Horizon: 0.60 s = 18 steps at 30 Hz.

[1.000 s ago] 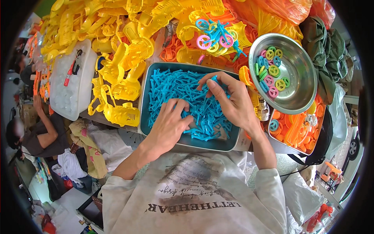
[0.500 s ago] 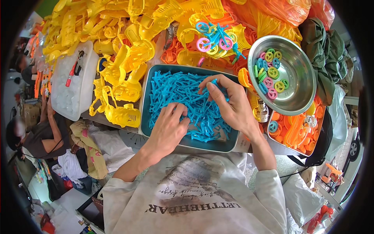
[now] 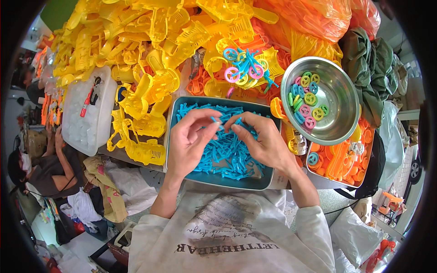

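A dark metal tray [image 3: 221,182] in front of me holds a heap of thin blue plastic sticks [image 3: 218,157]. Over this heap both hands are raised close together, fingertips nearly meeting. My left hand [image 3: 191,141] pinches a small blue plastic stick, its end showing at the thumb and finger. My right hand [image 3: 264,143] also pinches a blue plastic stick between thumb and forefinger. Most of each held stick is hidden by the fingers. Beyond the tray lies a cluster of blue sticks with coloured wheels attached [image 3: 248,68].
A steel bowl [image 3: 337,123] with several small coloured wheels stands at the right, above a box of orange parts [image 3: 339,161]. Yellow plastic parts [image 3: 150,86] pile up behind and left. A white bin [image 3: 84,127] stands farther left. Another person [image 3: 54,159] sits at the left.
My left hand has lifted from the heap and turned, now pinching a blue stick. My right hand has come lower, toward the left hand. The whole view has shifted slightly.
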{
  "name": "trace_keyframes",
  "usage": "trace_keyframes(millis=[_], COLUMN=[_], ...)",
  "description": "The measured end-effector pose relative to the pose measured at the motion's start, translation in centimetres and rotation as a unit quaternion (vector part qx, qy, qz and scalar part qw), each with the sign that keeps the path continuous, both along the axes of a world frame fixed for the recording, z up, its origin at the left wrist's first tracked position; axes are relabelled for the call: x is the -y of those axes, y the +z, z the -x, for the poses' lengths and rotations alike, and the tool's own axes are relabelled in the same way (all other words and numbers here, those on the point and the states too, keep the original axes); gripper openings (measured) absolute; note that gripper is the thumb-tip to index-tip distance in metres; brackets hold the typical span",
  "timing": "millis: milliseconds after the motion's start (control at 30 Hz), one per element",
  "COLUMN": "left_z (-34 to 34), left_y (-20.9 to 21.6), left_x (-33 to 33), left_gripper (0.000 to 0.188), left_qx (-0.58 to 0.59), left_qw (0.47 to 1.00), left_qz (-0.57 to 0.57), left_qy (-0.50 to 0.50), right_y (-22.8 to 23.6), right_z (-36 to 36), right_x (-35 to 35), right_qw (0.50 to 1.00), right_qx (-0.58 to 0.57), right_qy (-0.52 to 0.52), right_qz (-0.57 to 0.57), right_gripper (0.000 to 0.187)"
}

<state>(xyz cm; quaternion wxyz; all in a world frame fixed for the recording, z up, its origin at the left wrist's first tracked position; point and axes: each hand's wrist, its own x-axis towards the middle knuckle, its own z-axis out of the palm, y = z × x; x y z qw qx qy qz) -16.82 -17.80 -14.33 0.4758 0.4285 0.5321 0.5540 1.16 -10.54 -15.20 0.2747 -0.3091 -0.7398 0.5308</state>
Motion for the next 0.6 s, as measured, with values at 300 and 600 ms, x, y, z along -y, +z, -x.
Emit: trace_keyframes(millis=[300, 600], left_z=[-1.3, -1.8], left_y=[-0.6, -1.9], left_x=[-1.3, -1.0], left_gripper=[0.013, 0.008], left_qx=[0.051, 0.114], left_qw=[0.998, 0.993], left_qz=[-0.024, -0.027], left_qy=[0.014, -0.033], right_y=[0.4, 0.8], right_z=[-0.5, -1.1], right_x=[-0.1, -0.6], right_qw=[0.997, 0.989], right_qx=[0.005, 0.056], right_qy=[0.067, 0.129], right_qz=[0.022, 0.047], right_gripper=[0.015, 0.011])
